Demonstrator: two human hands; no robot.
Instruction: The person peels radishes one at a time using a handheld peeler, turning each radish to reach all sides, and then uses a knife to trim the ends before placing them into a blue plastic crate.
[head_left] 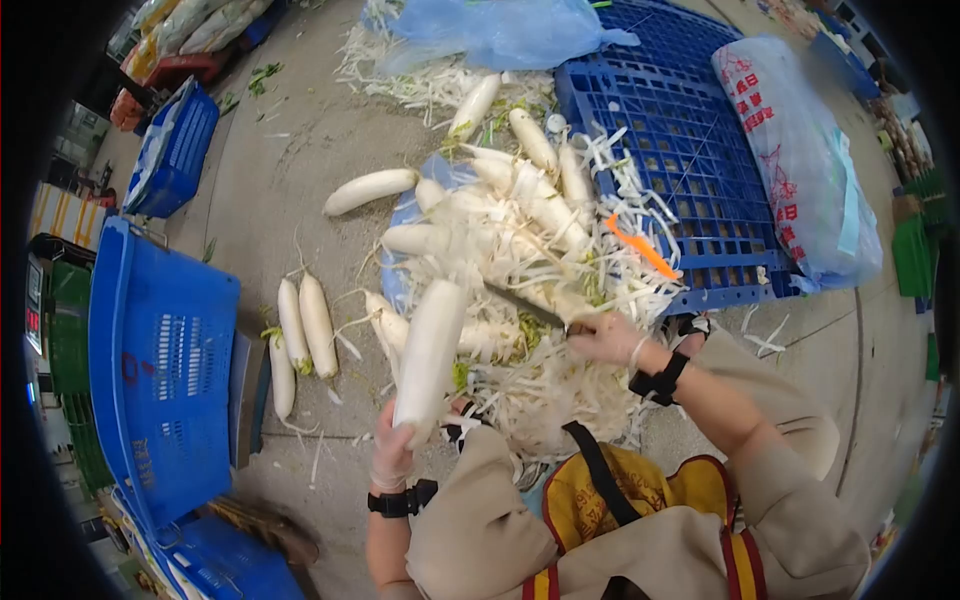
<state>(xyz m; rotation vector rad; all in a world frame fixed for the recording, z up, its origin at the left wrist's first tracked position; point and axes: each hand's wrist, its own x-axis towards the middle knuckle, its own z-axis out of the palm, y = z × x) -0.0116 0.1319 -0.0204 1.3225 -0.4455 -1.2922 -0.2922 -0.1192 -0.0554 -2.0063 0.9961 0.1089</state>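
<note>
In the head view my left hand, in a thin clear glove, grips the lower end of a large white daikon radish, held tilted upward. My right hand, also gloved, is closed around the handle of a knife; its dark blade points up and left, apart from the radish. Beyond the blade lies a heap of daikon radishes, partly blurred. Long white peelings cover the ground below the knife and around the heap.
Three daikons lie on the floor at left, beside a blue crate. A blue plastic pallet is at upper right, bearing a filled plastic bag with red print. An orange strip-like item rests on peelings. Another blue bag lies at the top.
</note>
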